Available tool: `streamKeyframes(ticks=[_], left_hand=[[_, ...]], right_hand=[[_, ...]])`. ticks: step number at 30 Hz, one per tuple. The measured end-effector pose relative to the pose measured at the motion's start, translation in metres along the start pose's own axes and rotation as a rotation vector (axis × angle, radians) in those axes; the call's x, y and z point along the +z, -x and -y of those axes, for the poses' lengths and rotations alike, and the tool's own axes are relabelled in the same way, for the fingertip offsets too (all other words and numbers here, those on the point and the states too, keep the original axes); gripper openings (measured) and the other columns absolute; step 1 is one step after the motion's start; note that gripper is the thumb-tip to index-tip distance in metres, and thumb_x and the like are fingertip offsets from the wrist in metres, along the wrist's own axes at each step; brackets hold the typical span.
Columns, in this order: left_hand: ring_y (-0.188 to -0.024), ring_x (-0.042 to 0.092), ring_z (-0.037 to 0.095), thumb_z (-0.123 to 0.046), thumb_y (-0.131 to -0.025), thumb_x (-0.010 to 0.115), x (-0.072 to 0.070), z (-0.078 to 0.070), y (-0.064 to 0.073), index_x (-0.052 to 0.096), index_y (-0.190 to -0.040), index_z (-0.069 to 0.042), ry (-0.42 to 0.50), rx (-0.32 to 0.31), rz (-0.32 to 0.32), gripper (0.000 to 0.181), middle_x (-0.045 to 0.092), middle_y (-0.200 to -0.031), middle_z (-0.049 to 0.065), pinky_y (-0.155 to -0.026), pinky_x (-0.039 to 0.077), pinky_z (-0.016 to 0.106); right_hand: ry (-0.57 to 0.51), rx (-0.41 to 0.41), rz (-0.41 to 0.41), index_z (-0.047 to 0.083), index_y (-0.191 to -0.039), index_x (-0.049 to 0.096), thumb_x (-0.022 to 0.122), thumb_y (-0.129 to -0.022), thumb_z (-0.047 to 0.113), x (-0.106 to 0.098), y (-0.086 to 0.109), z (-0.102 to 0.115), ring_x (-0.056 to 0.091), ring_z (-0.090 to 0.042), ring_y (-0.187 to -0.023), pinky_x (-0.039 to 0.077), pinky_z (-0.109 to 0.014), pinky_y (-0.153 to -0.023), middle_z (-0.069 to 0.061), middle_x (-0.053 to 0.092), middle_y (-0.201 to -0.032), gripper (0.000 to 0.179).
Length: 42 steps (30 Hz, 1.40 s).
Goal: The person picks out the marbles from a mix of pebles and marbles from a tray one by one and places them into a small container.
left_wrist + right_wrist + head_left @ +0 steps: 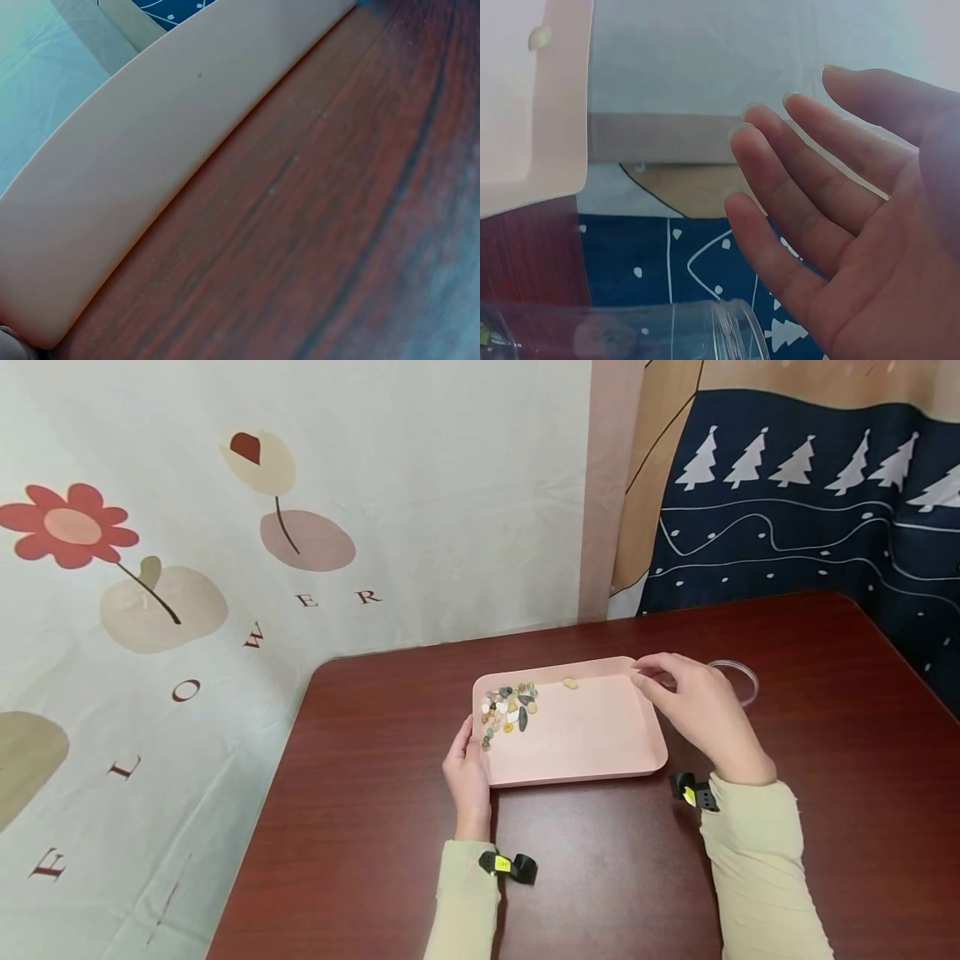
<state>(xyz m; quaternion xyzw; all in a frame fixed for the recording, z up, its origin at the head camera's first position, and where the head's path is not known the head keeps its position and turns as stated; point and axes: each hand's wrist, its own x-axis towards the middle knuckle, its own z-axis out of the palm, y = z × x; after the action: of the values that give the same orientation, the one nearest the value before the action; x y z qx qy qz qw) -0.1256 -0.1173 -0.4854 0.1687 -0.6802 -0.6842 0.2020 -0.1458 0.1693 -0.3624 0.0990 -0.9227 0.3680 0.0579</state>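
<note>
A shallow pink tray lies on the table, its near wall filling much of the left wrist view. Small multicoloured pebbles cluster along its left side, and one yellowish pebble lies apart by the far wall. My left hand holds the tray at its left edge. Over by the far right corner is my right hand, with nothing in it; in the right wrist view its fingers are spread and gently bent. A clear container lies beyond that hand, partly hidden by it in the head view.
The dark red wooden table ends at a pale curtain with flower prints behind. To the right hangs a navy cloth with white trees.
</note>
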Motion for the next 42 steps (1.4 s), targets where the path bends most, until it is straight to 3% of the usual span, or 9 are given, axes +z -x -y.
streamKeyframes(ticks=[10,17,26,32,42], left_hand=[[-0.113,0.048,0.009,-0.004,-0.091,0.044,-0.001,0.001,0.001,0.056,-0.122,-0.010,0.016,-0.004,0.005,0.034,0.055,-0.121,0.000,-0.093,0.039,0.026],[-0.115,0.046,0.012,-0.004,-0.092,0.043,0.002,-0.007,-0.001,0.052,-0.126,-0.007,0.020,-0.005,0.048,0.035,0.053,-0.125,0.001,-0.093,0.038,0.026],[-0.113,0.047,0.008,-0.007,-0.092,0.045,0.004,-0.001,-0.001,0.056,-0.123,-0.012,-0.002,0.005,0.011,0.033,0.055,-0.121,-0.002,-0.092,0.039,0.026],[-0.113,0.047,0.007,-0.004,-0.091,0.044,0.004,-0.002,-0.001,0.056,-0.123,-0.011,0.013,0.003,0.020,0.034,0.055,-0.121,-0.002,-0.093,0.039,0.025],[-0.119,0.041,0.012,0.003,-0.089,0.043,-0.001,-0.022,0.007,0.053,-0.123,-0.004,0.014,0.001,0.026,0.036,0.052,-0.124,0.004,-0.098,0.034,0.029]], right_hand=[[0.013,-0.040,-0.023,0.013,-0.112,0.061,0.055,-0.087,0.037,0.007,0.001,0.004,0.058,-0.025,-0.091,0.046,-0.044,-0.078,-0.008,0.060,-0.109,0.035],[0.004,-0.046,-0.042,0.015,-0.112,0.061,0.054,-0.087,0.039,0.006,-0.002,0.004,0.057,-0.025,-0.092,0.046,-0.043,-0.077,-0.006,0.060,-0.109,0.035],[0.000,-0.055,-0.056,0.015,-0.110,0.062,0.057,-0.087,0.022,0.011,-0.005,0.004,0.057,-0.025,-0.090,0.047,-0.042,-0.076,-0.005,0.061,-0.106,0.025],[0.005,-0.065,-0.038,0.014,-0.110,0.062,0.058,-0.087,0.023,0.014,-0.012,0.009,0.054,-0.023,-0.088,0.047,-0.040,-0.075,-0.004,0.061,-0.105,0.024],[0.036,-0.075,0.003,0.014,-0.106,0.063,0.058,-0.087,0.022,0.026,-0.025,0.017,0.056,-0.026,-0.093,0.046,-0.043,-0.079,-0.006,0.061,-0.106,0.021]])
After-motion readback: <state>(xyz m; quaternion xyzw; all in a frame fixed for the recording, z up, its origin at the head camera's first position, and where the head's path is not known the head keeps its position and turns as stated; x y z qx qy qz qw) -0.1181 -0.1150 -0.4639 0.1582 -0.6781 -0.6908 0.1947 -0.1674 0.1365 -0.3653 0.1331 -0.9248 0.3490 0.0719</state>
